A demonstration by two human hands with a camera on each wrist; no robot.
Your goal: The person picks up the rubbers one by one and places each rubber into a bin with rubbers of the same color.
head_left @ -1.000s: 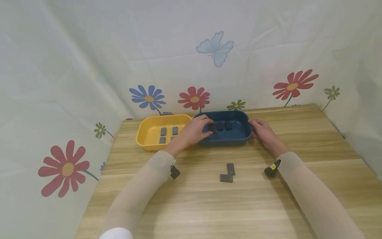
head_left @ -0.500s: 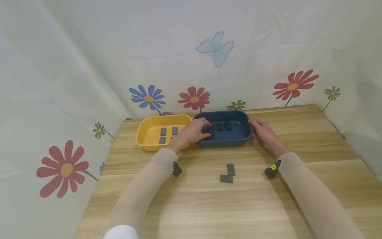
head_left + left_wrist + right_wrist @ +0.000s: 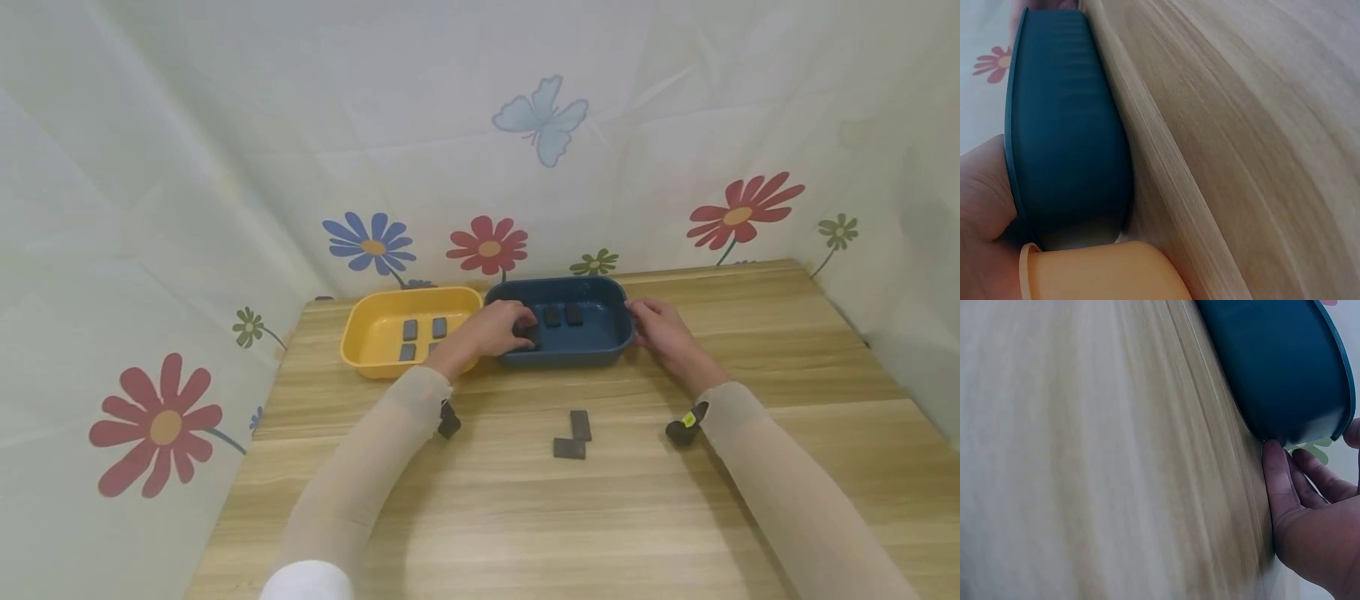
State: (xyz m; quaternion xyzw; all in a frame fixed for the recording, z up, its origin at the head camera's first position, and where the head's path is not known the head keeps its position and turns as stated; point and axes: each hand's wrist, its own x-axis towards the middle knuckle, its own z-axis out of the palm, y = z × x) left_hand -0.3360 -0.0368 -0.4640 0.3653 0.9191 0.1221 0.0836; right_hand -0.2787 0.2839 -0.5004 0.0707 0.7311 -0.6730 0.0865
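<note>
My left hand reaches over the left side of a blue tray, curled fingers and thumb around a small dark rectangular tile low inside it, partly hidden by the hand. Beside that lie two more dark tiles, one near the middle and another to its right. At the tray's right end my right hand holds it, thumb at the rim and fingers against the underside in the right wrist view. The left wrist view shows only part of the left hand, its fingertips hidden behind the tray wall.
A yellow tray with several grey tiles stands left of the blue one, partly behind the left hand. Nearer on the wooden table lie two dark tiles, one upright and one crosswise. A flowered cloth hangs behind.
My left hand has shifted slightly right and lower within the blue tray, with the tile now closer to its left front. The right hand keeps its place on the tray's end.
</note>
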